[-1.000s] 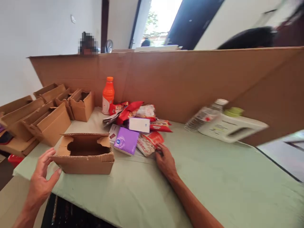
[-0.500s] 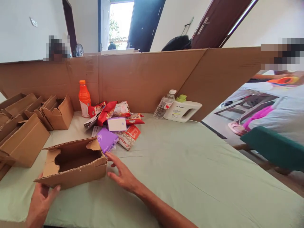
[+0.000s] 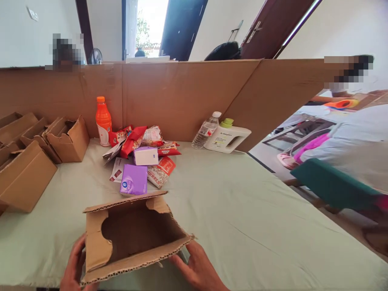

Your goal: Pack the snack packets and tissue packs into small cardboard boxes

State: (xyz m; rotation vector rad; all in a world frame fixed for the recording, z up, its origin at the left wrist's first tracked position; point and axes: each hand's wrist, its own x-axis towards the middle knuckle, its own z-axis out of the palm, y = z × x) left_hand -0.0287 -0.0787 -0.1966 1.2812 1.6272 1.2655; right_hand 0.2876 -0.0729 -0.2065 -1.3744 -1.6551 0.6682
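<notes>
**Cloth-covered table, cardboard screen behind; open box in both hands**

Green cloth on table, cardboard screen along the back. Clock set on table middle, 12 at the screen. From where I stand:

Box is at about 8, near edge, mouth up and tipped. Left hand grasps its left end, fingers partly hidden behind the wall. Right hand grasps its right near corner, fingertips tucked out of sight. Can't tell whether the bottom touches the cloth.

To handle it well, I'd keep both ends level, squeeze lightly since the walls look soft, avoid pulling on the ragged rim, and keep the far edge off the purple pack just beyond.

Containers: box shows bare brown floor. Spare boxes, between 9 and 10: insides too dark to tell. Orange bottle at 10, capped, beside the snack packs. Clear bottle, between 12 and 1, leans by the jug; liquid level unclear. Jug at 1 is opaque, contents hidden.
</notes>
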